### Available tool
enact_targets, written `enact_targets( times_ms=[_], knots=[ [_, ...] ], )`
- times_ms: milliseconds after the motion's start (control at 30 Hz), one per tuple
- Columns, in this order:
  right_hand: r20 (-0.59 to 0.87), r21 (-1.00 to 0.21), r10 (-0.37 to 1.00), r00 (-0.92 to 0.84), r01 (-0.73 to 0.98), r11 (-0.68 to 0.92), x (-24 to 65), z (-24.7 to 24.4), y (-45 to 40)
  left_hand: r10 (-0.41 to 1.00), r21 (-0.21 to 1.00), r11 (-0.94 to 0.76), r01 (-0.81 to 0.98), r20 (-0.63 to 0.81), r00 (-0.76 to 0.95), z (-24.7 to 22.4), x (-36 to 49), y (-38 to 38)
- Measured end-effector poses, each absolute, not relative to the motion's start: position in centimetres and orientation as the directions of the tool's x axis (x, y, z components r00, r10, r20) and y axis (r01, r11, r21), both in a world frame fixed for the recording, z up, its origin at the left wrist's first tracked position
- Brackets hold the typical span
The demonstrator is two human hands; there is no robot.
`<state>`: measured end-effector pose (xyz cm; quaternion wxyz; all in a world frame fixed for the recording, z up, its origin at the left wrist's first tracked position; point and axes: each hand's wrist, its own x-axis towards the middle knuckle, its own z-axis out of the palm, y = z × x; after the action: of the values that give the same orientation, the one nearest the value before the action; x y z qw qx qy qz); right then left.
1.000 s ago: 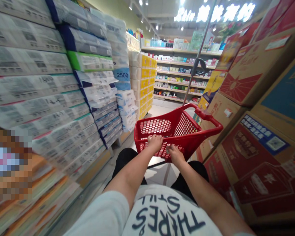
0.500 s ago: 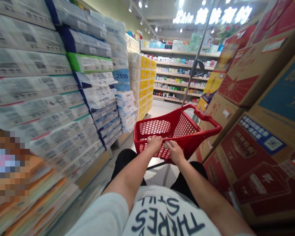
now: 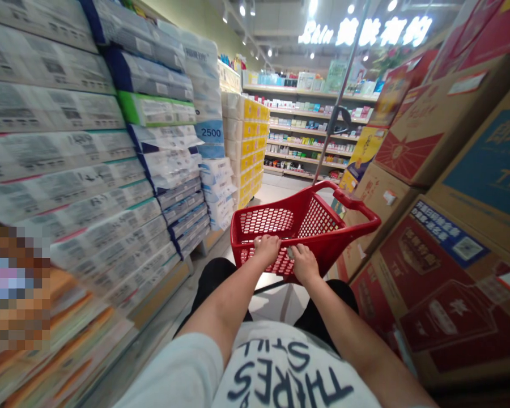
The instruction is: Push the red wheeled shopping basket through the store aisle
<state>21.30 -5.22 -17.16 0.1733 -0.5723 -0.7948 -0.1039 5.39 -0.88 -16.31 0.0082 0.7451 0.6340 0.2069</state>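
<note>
A red plastic shopping cart with perforated walls stands right in front of my legs, turned side-on with its handle at the right. My left hand has its fingers hooked over the near rim. A short way to the right along the same rim, my right hand grips with fingers bent over the edge. A small greyish thing shows at the right fingertips, too small to name. Through the holes and over the rim, I can see no goods in the visible part of the basket.
Stacked tissue packs rise along the left side, with yellow-and-white packs beyond. Cardboard cartons are piled close on the right. A slanting metal pole stands behind the cart. Shelves of small boxed goods line the back.
Very little differs. My right hand has shifted slightly on the rim, and the cart's handle and the right-hand cartons sit a few pixels further left.
</note>
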Motion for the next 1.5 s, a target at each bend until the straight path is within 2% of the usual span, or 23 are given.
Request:
enact_targets(
  times_ms=[200, 367, 567, 767, 967, 1100, 1200, 1333, 1400, 1500],
  knots=[
    [0.337, -0.007, 0.91, -0.242, 0.966, 0.26, 20.0, -15.5, -5.0, 0.952, 0.291, -0.184, 0.939, 0.291, 0.096, -16.2, 5.5, -0.9],
    [0.362, 0.015, 0.886, -0.29, 0.952, 0.305, 21.1, -16.0, -5.0, 0.952, 0.285, -0.186, 0.94, 0.29, 0.1, -16.1, 5.4, -0.9],
    [0.361, 0.001, 0.9, -0.244, 0.965, 0.261, 22.4, -16.3, -5.3, 0.952, 0.273, -0.201, 0.941, 0.28, 0.122, -15.9, 5.3, -1.1],
    [0.297, -0.153, 0.945, -0.136, 0.97, 0.188, 22.4, -15.8, -4.9, 0.952, 0.249, -0.195, 0.949, 0.282, 0.122, -15.9, 5.3, -1.1],
    [0.359, -0.331, 0.933, -0.029, 0.931, 0.157, 24.9, -18.0, -4.2, 0.96, 0.284, -0.185, 0.941, 0.259, 0.11, -15.9, 5.2, -0.9],
    [0.337, -0.45, 0.939, 0.065, 0.887, 0.1, 25.7, -18.7, -3.9, 0.962, 0.291, -0.175, 0.941, 0.255, 0.1, -16.0, 5.2, -0.8],
    [0.321, -0.475, 0.944, 0.07, 0.875, 0.096, 25.9, -18.5, -3.8, 0.956, 0.288, -0.164, 0.944, 0.282, 0.081, -15.9, 5.3, -0.8],
    [0.299, -0.433, 0.952, 0.069, 0.899, 0.07, 25.7, -17.9, -3.8, 0.961, 0.291, -0.159, 0.944, 0.267, 0.079, -15.7, 5.3, -0.9],
    [0.303, -0.407, 0.953, 0.019, 0.907, 0.111, 25.2, -17.4, -3.9, 0.962, 0.284, -0.157, 0.946, 0.261, 0.081, -15.6, 5.3, -0.9],
    [0.382, -0.396, 0.909, -0.166, 0.859, 0.323, 23.7, -16.5, -4.1, 0.96, 0.269, -0.155, 0.951, 0.267, 0.081, -15.4, 5.3, -1.0]
  ],
)
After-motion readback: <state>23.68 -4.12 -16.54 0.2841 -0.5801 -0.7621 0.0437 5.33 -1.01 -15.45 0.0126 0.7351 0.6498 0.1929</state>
